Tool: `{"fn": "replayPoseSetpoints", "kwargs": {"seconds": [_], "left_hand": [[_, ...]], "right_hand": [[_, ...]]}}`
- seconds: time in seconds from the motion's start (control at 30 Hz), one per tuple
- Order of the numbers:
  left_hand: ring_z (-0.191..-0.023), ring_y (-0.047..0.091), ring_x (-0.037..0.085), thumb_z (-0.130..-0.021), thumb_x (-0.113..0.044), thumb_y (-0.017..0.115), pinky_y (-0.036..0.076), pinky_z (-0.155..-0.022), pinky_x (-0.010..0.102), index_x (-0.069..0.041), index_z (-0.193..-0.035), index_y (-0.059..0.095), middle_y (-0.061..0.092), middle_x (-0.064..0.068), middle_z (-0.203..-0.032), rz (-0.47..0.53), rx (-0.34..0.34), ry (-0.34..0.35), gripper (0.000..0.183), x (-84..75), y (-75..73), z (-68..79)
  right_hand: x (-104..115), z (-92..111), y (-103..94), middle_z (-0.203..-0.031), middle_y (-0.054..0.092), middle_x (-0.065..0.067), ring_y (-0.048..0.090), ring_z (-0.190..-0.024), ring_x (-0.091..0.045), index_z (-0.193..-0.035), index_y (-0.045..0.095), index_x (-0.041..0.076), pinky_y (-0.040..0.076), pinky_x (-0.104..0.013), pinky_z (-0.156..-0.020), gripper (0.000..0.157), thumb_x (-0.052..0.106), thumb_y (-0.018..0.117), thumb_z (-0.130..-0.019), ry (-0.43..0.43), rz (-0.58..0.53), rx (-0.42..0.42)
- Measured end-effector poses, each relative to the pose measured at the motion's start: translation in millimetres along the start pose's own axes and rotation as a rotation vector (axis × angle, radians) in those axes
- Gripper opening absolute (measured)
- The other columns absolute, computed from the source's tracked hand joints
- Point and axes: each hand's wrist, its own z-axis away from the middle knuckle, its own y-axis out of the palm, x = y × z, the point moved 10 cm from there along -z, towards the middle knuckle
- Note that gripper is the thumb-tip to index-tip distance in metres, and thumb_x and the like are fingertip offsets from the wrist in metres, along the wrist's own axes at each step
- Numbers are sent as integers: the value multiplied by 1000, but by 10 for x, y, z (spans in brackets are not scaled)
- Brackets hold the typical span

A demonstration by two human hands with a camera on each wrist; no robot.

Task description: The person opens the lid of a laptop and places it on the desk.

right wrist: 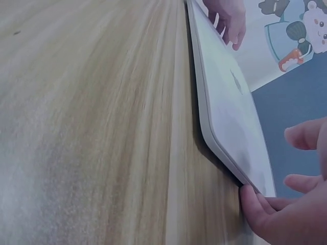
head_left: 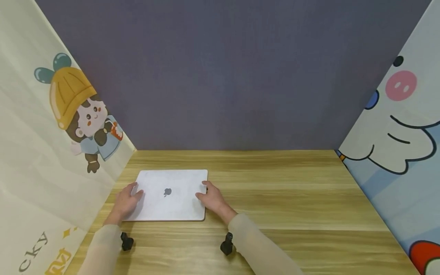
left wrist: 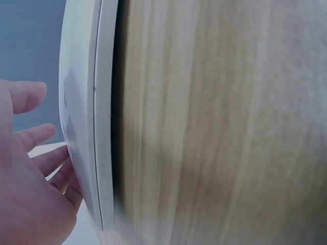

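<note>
A closed silver laptop (head_left: pixel 154 181) with a dark apple logo lies flat at the left of the wooden table. At its left side is my left hand (head_left: pixel 125 202), thumb over the lid; in the left wrist view the thumb (left wrist: pixel 30 97) stands away from the lid while lower fingers touch the edge. My right hand (head_left: pixel 212 198) is at the right side. In the right wrist view its lower fingertips (right wrist: pixel 249 196) meet the laptop's corner edge, and the thumb (right wrist: pixel 304 135) is lifted off the lid. Both hands' fingers look relaxed.
The wooden table (head_left: pixel 282 198) extends to the right of the laptop. A dark grey panel (head_left: pixel 233 76) stands at the back. Printed cartoon sheets flank it: a left one (head_left: pixel 27 152) and a right one (head_left: pixel 371 141). Black camera mounts (head_left: pixel 227 244) sit by the wrists.
</note>
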Motion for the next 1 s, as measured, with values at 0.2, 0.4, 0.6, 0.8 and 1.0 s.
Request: {"fn": "replayPoseSetpoints", "kwargs": {"seconds": [0.2, 0.4, 0.6, 0.8, 1.0], "left_hand": [[-144, 15, 57, -108, -32, 41, 14, -116, 67, 10, -153, 27, 22, 37, -158, 26, -31, -9, 63, -52, -13, 3], [-146, 12, 55, -108, -31, 41, 12, -118, 67, 7, -155, 26, 20, 34, -160, 72, -35, -74, 63, -37, -7, 13], [-147, 17, 53, -107, -32, 46, 16, -119, 65, 7, -155, 25, 20, 36, -160, 134, -25, -105, 66, -49, -37, 21], [-145, 23, 53, -105, -28, 50, 22, -117, 64, 7, -154, 28, 23, 38, -157, 168, -38, -130, 64, -61, -59, 44], [-141, 30, 52, -103, -24, 55, 26, -115, 64, 4, -153, 36, 31, 36, -154, 183, -66, -140, 60, -59, -69, 19]], "right_hand": [[-4, 14, -19, -151, 47, -23, 49, -135, -39, -149, 46, 5, 47, -50, -106, 60, 22, 67, -96, 31, -80, -3], [-34, 20, -12, -146, 47, -27, 50, -131, -39, -146, 49, 5, 50, -49, -102, 57, 13, 68, -94, 70, -233, -9], [-49, 6, -47, -129, 55, -25, 58, -109, -30, -139, 53, 1, 55, -42, -90, 54, 5, 70, -88, 100, -314, -89], [-72, 63, -59, -123, 58, -21, 58, -104, -28, -138, 54, -2, 51, -41, -90, 56, 1, 66, -83, 148, -450, -143], [-137, 85, -117, -118, 58, -20, 58, -102, -29, -136, 56, -4, 52, -39, -88, 55, -4, 65, -81, 166, -487, -166]]}}
